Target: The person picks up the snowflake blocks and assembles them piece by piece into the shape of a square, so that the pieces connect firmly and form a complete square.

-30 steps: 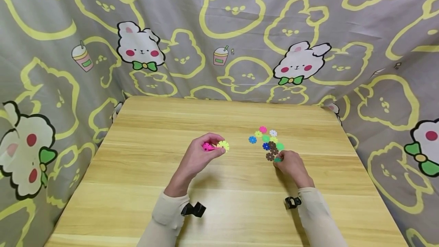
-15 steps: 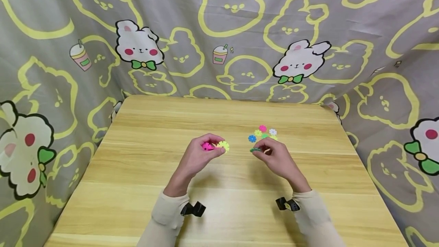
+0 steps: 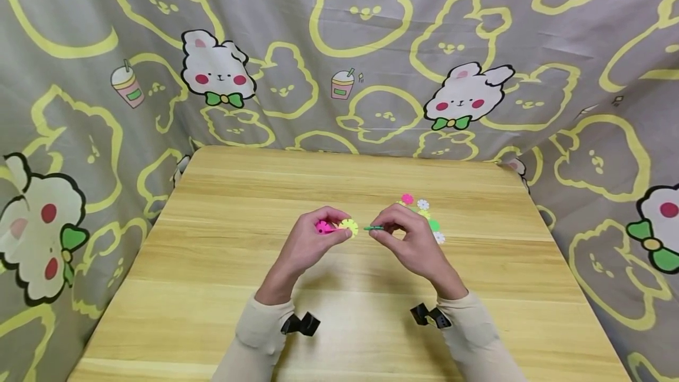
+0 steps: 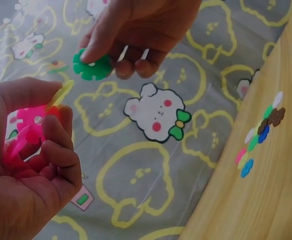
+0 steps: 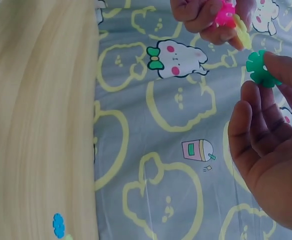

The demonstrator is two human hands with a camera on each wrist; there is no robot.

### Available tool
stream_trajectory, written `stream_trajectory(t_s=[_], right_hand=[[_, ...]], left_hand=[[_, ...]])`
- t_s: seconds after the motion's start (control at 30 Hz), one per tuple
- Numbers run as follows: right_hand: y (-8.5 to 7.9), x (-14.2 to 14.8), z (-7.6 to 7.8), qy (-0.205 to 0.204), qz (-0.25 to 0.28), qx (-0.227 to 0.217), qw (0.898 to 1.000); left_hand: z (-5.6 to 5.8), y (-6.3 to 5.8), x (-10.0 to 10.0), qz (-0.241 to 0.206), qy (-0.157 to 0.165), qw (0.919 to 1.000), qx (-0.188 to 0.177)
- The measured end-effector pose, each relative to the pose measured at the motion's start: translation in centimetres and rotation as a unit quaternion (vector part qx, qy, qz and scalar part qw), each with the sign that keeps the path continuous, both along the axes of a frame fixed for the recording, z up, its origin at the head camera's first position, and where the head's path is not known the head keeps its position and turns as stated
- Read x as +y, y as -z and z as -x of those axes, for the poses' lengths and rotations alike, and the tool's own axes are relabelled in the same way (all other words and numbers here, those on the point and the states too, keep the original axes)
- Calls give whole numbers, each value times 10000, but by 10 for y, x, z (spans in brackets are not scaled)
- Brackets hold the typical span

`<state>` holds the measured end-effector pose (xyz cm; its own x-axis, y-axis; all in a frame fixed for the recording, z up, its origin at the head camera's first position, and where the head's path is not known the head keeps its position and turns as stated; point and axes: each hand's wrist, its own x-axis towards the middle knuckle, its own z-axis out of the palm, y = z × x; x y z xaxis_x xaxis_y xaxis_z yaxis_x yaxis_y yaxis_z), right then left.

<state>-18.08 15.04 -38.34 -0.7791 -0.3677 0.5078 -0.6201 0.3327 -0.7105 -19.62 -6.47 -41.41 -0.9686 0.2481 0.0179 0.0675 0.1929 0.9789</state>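
My left hand [image 3: 313, 239] holds several joined snowflake discs: pink discs [image 4: 33, 120] inside the curled fingers and a yellow disc [image 3: 348, 228] pinched at the fingertips, sticking out to the right. My right hand [image 3: 411, 237] pinches a dark green snowflake disc [image 5: 261, 69] between thumb and fingers, held nearly flat in the head view. A small gap separates the green disc's edge from the yellow one. Both hands are raised above the table. Part of the pink cluster is hidden by the left fingers.
On the wooden table [image 3: 223, 264], behind the right hand, lie several loose snowflake discs, among them a pink disc [image 3: 407, 198], a white disc [image 3: 422, 204] and a blue disc [image 4: 247, 168]. A patterned curtain [image 3: 297, 75] surrounds the table's back and sides.
My right hand picked up the green disc from the near end of the loose discs and moved left, up to the yellow disc. The left hand has stayed nearly still.
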Motion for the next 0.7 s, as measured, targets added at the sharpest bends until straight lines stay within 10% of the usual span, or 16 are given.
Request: stream_trajectory(t_s=[0.47,0.7], right_hand=[[0,-6,0,31,-14,-30,10000],[26,-1,11,160,-84,56,9998]], left_hand=[[0,0,3,-23,46,10000,67],[0,0,3,40,130,9999,80]])
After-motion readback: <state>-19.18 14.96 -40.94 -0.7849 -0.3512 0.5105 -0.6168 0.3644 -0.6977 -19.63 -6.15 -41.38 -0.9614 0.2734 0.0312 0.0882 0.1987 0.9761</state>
